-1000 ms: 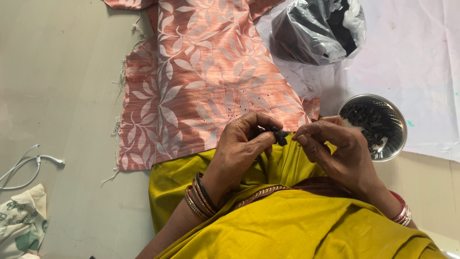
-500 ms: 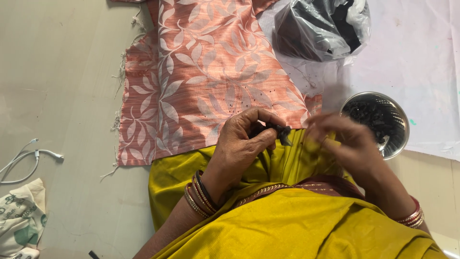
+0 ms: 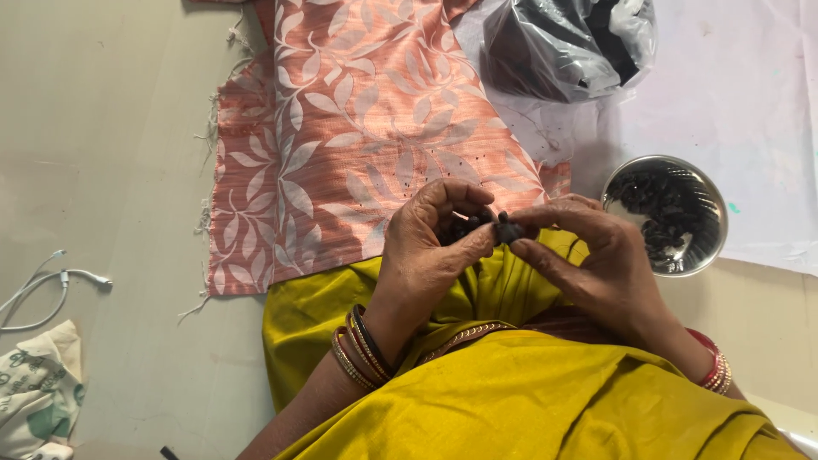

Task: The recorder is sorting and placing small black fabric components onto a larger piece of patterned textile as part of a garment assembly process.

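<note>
Dark small pieces (image 3: 504, 228) are sitting pinched between the fingertips of both hands, just above the yellow cloth (image 3: 528, 400) that is covering the person's lap. The left hand (image 3: 430, 247) is curling its fingers inward, with the thumb pressing against the dark bits from below, so it is grasping them. The right hand (image 3: 596, 260) is meeting it from the other side, its thumb and forefinger closing on the same dark clump. What exactly the pieces are is too small to tell.

Bangles (image 3: 362, 345) are ringing the left wrist, and red and gold bangles (image 3: 714, 368) are showing on the right wrist. A salmon-pink fabric with a pale leaf pattern (image 3: 341, 136) is lying spread on the floor just beyond the hands. A round steel bowl (image 3: 714, 232) holding more dark pieces is standing near the right hand, resting on a white sheet (image 3: 750, 94). A clear plastic bag with dark contents (image 3: 562, 43) is lying farther back. A white cable (image 3: 51, 285) and a printed cloth (image 3: 34, 400) are lying well apart at the left.
</note>
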